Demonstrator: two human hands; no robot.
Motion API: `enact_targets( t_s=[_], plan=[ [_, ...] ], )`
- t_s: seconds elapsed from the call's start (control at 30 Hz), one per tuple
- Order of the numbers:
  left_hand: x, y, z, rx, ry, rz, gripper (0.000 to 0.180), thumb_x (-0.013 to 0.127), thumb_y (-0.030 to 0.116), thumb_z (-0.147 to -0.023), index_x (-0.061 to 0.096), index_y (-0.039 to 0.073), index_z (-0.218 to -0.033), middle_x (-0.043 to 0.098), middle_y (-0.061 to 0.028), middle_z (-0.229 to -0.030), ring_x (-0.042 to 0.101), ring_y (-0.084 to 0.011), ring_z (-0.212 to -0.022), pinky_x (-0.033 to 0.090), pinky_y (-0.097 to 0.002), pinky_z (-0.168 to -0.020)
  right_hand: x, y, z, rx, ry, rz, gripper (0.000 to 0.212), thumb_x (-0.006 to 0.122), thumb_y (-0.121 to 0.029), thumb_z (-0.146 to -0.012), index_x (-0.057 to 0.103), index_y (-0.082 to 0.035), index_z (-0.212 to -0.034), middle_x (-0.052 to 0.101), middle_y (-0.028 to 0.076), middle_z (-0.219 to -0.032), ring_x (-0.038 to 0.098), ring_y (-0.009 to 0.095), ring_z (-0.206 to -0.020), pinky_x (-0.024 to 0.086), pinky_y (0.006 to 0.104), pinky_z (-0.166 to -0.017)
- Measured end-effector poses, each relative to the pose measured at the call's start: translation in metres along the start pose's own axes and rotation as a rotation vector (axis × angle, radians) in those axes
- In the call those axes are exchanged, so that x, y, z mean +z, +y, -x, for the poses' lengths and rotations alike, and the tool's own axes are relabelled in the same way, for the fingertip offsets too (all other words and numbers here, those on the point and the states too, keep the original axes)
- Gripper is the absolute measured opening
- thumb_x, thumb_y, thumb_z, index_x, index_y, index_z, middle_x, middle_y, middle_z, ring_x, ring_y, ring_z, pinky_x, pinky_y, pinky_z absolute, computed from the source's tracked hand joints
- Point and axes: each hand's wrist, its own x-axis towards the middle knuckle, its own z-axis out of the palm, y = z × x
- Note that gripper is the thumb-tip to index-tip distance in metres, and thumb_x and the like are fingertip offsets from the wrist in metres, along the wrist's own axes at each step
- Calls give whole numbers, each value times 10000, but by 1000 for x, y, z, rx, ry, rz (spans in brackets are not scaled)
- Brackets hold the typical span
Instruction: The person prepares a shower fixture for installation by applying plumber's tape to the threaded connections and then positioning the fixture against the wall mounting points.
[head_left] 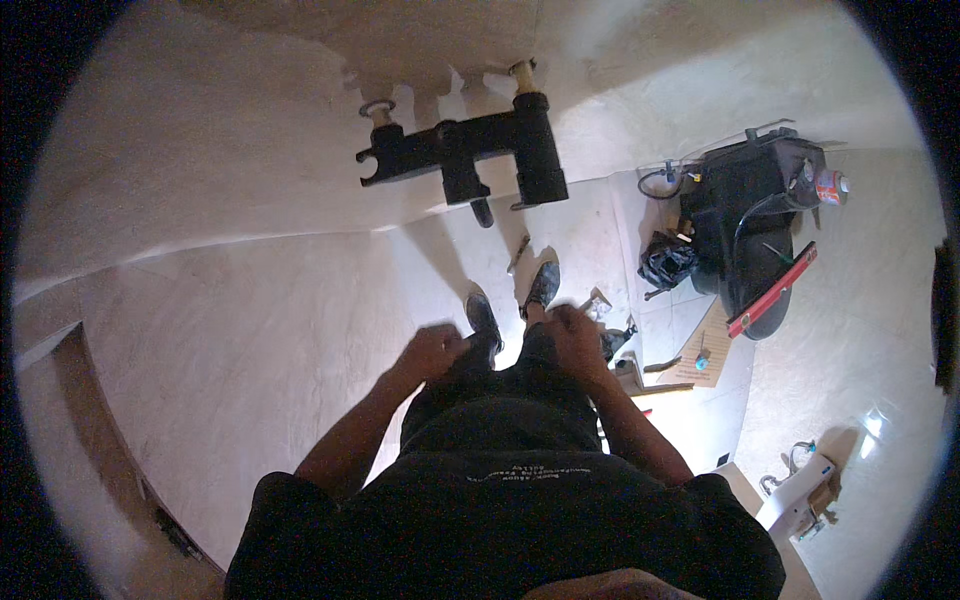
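High in the head-cam view I'm watching remotely, a black multi-armed fixture (490,143) sits on pale pipe stubs (526,79) at the beige wall (230,150). Its long axis runs approx. L to R, R end a bit higher in view; stubby arms point back toward the wearer. Key relation: it lies almost straight fwd of the L hand (437,352), and fwd plus somewhat L of the R hand (577,342). Both are well apart from it, abt. equally, so I can't tell which is nearer. L hand is by the L leg of the dark trousers (470,400), fingers seemingly curled; R hand likewise by the R leg. Can't tell from my end if either grasps cloth or nothing; no tool shows in them. Btwn. shoes (541,285) and fixture, a slim object (518,255) lies on the floor (585,235), too small to ID. Off R: a black rounded unit (712,225) w/ a red level (772,290) seemingly resting across it, black bag (667,262) beside, cardboard sheet (712,340) nearby.
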Motion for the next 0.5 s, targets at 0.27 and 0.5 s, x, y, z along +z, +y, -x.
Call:
enact_targets(
  t_s=[0.27, 0.5],
  plan=[
    [-106, 146, -46, 385, 485, 522, 564, 617, 320, -989, 414, 7, -1412, 534, -188, -1382, 483, -282, -1344, 415, -424, -1101, -11, -129, -88, -853, 142, -457, 741, 657, -421, -933, 388, 36, -1451, 594, 173, -1223, 563, 230, -1141, 456, 392, -985],
    [-118, 170, -62, 633, 465, 1171, 414, 599, 208, -1004, 460, 24, -1348, 553, -142, -1315, 512, -268, -1295, 436, -436, -1097, -5, -147, -85, -689, -5, -635, 841, 695, -531, -886, 409, 45, -1428, 637, 132, -1124, 624, 192, -981, 501, 337, -911]
  ],
)
